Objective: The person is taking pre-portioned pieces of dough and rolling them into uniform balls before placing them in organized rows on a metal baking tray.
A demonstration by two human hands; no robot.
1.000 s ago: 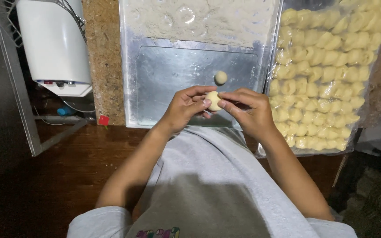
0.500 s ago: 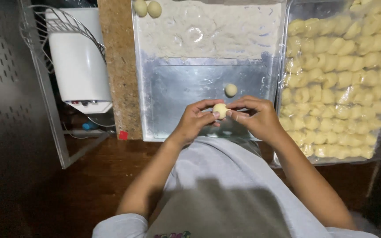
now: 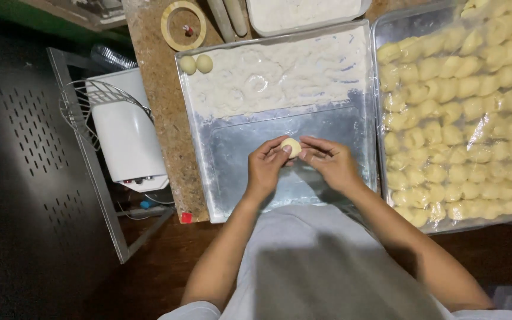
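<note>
Your left hand (image 3: 266, 167) and right hand (image 3: 329, 163) meet over the near half of the metal tray (image 3: 232, 178), fingers curled in and pinching one small pale dough ball (image 3: 291, 147) between them. Left thumb and fingertips press its left side; right fingertips close on its right side. Neither hand is spread; both are cupped tight around the piece. The ball sits above the bare metal; whether it touches the tray, you cannot tell.

Hidden or unclear: your palms face down, so the underside of the ball is out of sight. Your grey shirt (image 3: 327, 266) covers the tray's near edge. The far part of the tray carries a layer of flour (image 3: 280, 77) with ring-shaped marks. Two dough balls (image 3: 196, 64) sit touching each other in its far left corner.

To the right, a second tray of shaped dough pieces (image 3: 457, 106) lies under clear film, its right and far edges cut off. At far left, a wooden ring (image 3: 183, 25) on the countertop (image 3: 155, 112). A white container (image 3: 303, 12) at the far edge is cut off. Left of the counter, a white appliance (image 3: 127, 142) sits in a wire frame.
</note>
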